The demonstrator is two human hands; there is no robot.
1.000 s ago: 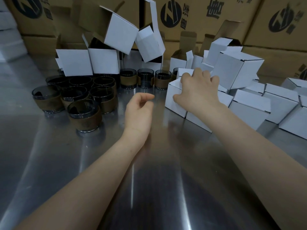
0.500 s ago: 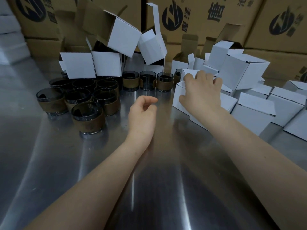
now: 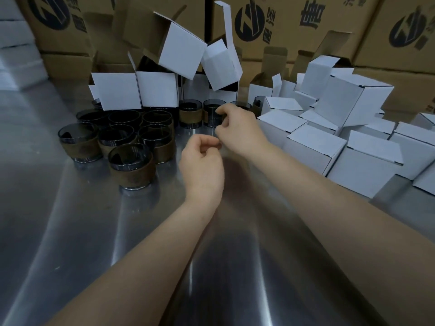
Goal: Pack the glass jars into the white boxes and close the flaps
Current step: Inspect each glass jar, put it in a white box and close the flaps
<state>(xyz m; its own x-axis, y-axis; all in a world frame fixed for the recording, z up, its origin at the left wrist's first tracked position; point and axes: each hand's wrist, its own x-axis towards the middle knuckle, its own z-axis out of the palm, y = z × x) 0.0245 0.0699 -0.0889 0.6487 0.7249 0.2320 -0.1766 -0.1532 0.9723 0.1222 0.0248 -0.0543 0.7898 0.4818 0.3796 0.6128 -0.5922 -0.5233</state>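
Both bare hands are seen over the middle of the metal table [image 3: 70, 231]. The left hand [image 3: 202, 165] is loosely curled, fingers bent in toward the palm and holding nothing, hovering just above the tabletop. The right hand [image 3: 240, 132] is reached across toward the far side, thumb and forefinger pinched near a jar in the back row [image 3: 213, 114] — whether glass is actually gripped cannot be told, the fingertips being in front of it. Glass jars with brown bands [image 3: 131, 168] are clustered toward the far left of the table, upright and touching one another; a short row of jars [image 3: 190, 114] is stood just behind, near the far edge. Open white boxes [image 3: 117, 95] are set behind the cluster, two more tipped boxes [image 3: 181, 55] leaning on top of them with flaps up. Closed white boxes [image 3: 315, 147] are packed together along the right side of the table — some stacked, one tilted box [image 3: 353, 100] on top. Large brown cartons with black print [image 3: 282, 22] are stacked along the far edge behind everything.
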